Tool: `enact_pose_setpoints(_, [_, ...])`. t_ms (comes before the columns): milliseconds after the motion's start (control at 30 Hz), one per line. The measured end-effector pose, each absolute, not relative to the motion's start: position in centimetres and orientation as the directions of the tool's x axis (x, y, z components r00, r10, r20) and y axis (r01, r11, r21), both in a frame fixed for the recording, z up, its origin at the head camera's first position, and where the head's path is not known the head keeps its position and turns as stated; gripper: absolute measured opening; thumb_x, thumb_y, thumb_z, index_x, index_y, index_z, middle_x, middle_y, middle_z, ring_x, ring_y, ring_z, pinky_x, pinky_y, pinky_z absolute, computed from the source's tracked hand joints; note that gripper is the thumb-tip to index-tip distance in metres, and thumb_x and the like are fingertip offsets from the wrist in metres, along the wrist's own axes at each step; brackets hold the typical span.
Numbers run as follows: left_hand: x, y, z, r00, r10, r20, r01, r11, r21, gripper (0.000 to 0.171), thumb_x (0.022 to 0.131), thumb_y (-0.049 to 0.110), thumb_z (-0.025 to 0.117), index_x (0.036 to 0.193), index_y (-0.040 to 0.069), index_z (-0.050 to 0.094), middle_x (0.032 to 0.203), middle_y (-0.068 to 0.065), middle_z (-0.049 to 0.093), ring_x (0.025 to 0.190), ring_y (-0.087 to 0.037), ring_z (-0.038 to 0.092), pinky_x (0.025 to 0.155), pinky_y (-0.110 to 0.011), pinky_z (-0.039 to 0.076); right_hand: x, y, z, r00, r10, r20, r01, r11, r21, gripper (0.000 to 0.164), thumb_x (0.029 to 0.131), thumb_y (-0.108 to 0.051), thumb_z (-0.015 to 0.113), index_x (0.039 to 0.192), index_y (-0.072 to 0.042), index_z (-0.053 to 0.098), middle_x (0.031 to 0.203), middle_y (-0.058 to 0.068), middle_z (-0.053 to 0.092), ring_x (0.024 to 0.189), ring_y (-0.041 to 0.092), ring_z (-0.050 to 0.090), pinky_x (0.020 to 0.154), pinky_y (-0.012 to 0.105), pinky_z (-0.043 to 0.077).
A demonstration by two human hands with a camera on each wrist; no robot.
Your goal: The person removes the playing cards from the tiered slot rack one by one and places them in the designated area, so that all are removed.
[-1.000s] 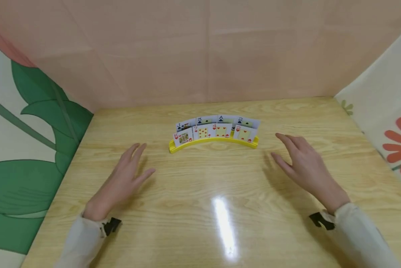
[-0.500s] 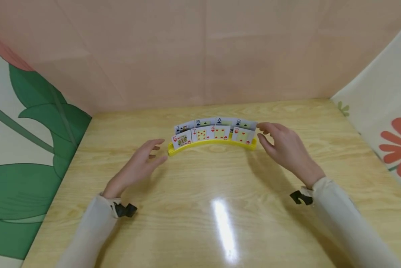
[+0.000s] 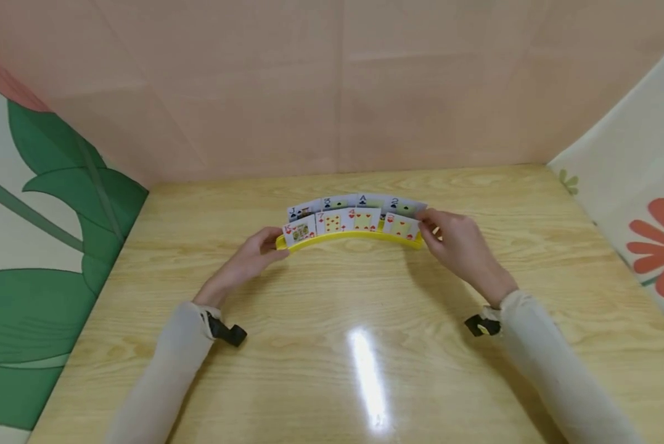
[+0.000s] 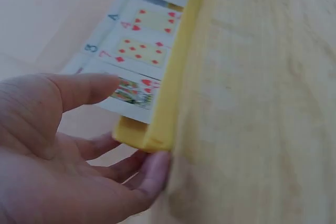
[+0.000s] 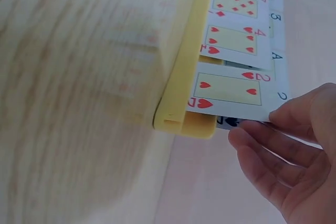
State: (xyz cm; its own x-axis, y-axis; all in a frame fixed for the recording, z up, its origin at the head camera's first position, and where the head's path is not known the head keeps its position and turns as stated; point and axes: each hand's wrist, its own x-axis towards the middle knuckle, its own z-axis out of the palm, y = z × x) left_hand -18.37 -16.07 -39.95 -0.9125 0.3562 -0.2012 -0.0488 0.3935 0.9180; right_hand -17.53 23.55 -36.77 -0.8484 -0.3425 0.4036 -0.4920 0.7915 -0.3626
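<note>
A curved yellow card holder [image 3: 343, 236] stands on the table with playing cards upright in two rows. Its front row has the king of hearts [image 3: 299, 232], a seven of diamonds [image 3: 332, 221], a four of hearts [image 3: 363, 219] and the two of hearts [image 5: 231, 90]. Gripping the holder's left end is my left hand [image 3: 254, 254], thumb in front near the king, fingers around the end. My right hand [image 3: 459, 245] pinches the two of hearts at its outer upper corner, thumb on the face and fingers behind; the card still sits in the holder.
Behind the front row stand black-suit cards: a jack [image 3: 304, 209], a three [image 3: 338, 201], an ace [image 3: 372, 200] and a two [image 3: 404, 205], partly hidden. The wooden table [image 3: 309, 345] meets a pink cloth backdrop [image 3: 337, 92].
Both hands have moved inward and forward to the holder. The left has taken hold of its left end, and the right has come to pinch the two of hearts.
</note>
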Motion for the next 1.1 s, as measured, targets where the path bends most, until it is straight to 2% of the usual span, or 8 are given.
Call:
enact_pose_setpoints(200, [-18.7,-15.5,-41.7,-0.949,0.270,-0.166,-0.042,0.413,0.910,0.050,0.096,0.011,0.062,0.142,0.001,0.044,0.136,-0.017,0.050,0.119,-0.030,0.050,0.100,-0.041,0.042,-17.6,23.5,-37.2,-0.864,-0.329,0.382,-0.476,0.783,-0.401,0.014,0.093,0.000,0.063,0.105,0.003,0.069,0.090,0.016,0.072,0.075,0.023,0.067,0.062,0.037,0.056])
enact_pose_setpoints(400, [-18.8,-15.2,-42.2,-0.970,0.218,-0.106,-0.003,0.424,0.905,0.046,0.093,0.003,0.061,0.137,0.000,0.050,0.131,-0.019,0.054,0.116,-0.031,0.053,0.099,-0.043,0.043,-17.7,23.6,-37.6,-0.872,-0.321,0.369,-0.466,0.774,-0.429,0.016,0.093,-0.001,0.063,0.107,0.005,0.069,0.091,0.017,0.073,0.076,0.024,0.069,0.063,0.037,0.057])
enact_pose_setpoints(967, [-18.8,-15.3,-42.6,-0.978,0.196,-0.079,0.018,0.449,0.893,0.043,0.093,0.005,0.063,0.135,0.001,0.054,0.128,-0.018,0.058,0.116,-0.030,0.055,0.100,-0.042,0.045,-18.2,24.1,-38.4,-0.899,-0.284,0.334,-0.429,0.727,-0.536,0.017,0.095,-0.004,0.064,0.108,0.006,0.069,0.095,0.019,0.072,0.082,0.028,0.069,0.066,0.041,0.056])
enact_pose_setpoints(1100, [-18.9,-15.2,-42.3,-0.977,0.200,-0.076,0.024,0.455,0.890,0.043,0.093,0.005,0.063,0.135,0.001,0.054,0.129,-0.018,0.058,0.117,-0.030,0.054,0.100,-0.043,0.044,-18.1,24.2,-38.2,-0.892,-0.266,0.366,-0.436,0.719,-0.542,0.015,0.095,-0.005,0.065,0.105,0.005,0.070,0.092,0.018,0.073,0.079,0.026,0.068,0.064,0.037,0.055])
